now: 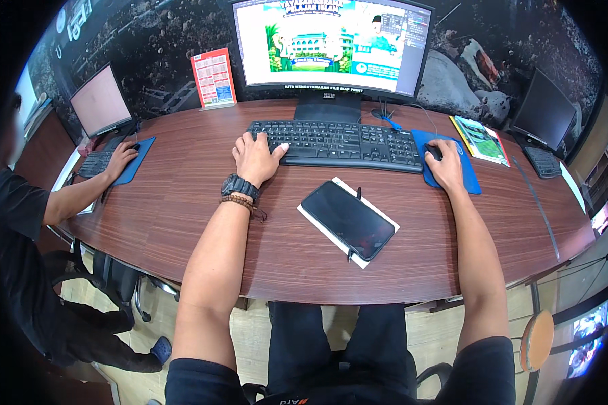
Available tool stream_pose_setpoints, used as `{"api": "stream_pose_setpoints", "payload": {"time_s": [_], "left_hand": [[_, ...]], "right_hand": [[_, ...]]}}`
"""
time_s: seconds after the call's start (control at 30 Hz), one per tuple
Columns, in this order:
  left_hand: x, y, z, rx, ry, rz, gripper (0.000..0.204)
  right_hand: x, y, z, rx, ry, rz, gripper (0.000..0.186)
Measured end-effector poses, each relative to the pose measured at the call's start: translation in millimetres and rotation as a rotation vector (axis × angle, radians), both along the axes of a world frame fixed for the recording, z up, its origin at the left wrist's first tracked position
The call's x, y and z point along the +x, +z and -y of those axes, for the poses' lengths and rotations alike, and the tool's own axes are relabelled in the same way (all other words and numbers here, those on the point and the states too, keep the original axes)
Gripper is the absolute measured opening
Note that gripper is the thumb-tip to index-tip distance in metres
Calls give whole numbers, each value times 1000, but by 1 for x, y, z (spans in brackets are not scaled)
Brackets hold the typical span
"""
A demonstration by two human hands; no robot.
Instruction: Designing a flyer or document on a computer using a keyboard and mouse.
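My left hand (257,160) rests on the left end of a black keyboard (334,142), its fingers spread over the keys and its thumb stretched toward the right. A black watch (239,187) and a beaded bracelet (238,200) are on that wrist. My right hand (447,167) is curved over a black computer mouse (435,152) on a blue mouse pad (471,181). Behind the keyboard, a large monitor (311,40) displays a green and white banner design. Between my forearms lies a dark smartphone (348,219) on a white notepad (312,217), with a pen (359,194) partly hidden beneath the phone.
A red and white desk calendar (213,79) stands left of the monitor. At the right are a booklet (483,140), a dark monitor (544,108) and a second keyboard (542,162). On the left, another person's hand (123,160) is at a mouse beside a smaller screen (102,100).
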State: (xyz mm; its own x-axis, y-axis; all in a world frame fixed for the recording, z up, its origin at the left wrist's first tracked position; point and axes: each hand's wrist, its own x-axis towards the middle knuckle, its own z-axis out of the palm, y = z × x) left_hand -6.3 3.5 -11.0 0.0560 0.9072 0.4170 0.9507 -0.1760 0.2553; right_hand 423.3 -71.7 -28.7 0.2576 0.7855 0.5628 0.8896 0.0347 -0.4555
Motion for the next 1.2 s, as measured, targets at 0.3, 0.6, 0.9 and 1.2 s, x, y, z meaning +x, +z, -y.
{"api": "stream_pose_setpoints", "payload": {"time_s": [0.3, 0.6, 0.9, 1.2], "left_hand": [[-3, -1, -2, 16, -36, 50, 50], [0, 1, -1, 64, -80, 60, 40], [4, 6, 4, -35, 22, 32, 53], [0, 2, -1, -86, 6, 111, 59]], "right_hand": [[-4, 4, 1, -29, -24, 9, 36], [-2, 3, 0, -39, -32, 6, 36], [-1, 3, 2, -9, -56, 22, 33], [1, 0, 0, 14, 4, 19, 32]]}}
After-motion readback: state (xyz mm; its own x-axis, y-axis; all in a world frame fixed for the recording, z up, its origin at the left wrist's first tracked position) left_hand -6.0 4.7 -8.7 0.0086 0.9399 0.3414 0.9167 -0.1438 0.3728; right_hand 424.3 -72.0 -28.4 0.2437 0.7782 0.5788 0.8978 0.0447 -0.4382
